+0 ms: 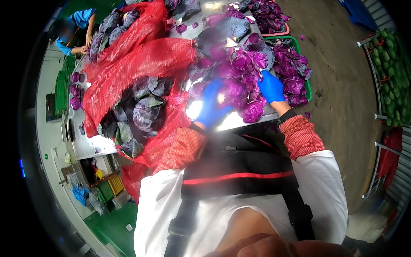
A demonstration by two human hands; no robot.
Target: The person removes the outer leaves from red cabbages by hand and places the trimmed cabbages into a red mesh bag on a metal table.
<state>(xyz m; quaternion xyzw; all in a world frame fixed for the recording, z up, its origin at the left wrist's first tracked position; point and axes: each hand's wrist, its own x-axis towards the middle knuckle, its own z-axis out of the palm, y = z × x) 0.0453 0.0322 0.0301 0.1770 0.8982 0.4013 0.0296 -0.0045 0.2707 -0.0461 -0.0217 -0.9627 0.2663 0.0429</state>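
My left hand (210, 104), in a blue glove and blurred, is curled around the left side of a peeled red cabbage head (237, 93). A pale spot shows by its palm. At the table's right edge is my right hand (271, 86), also blue-gloved, its fingers drawn together at loose purple cabbage leaves (253, 61); whether it grips one is hidden. Just below lies another peeled purple head (252, 111). Left of my hands, a red mesh sack (141, 61) lies open with several unpeeled red cabbages (147, 114) in its mouth.
A green crate (309, 90) heaped with purple leaves stands against the metal table (96, 143) on the right, beyond it a pink crate (282, 32). Across the table, a person (75, 30) in blue handles cabbages. A rack of green vegetables (387, 74) stands far right.
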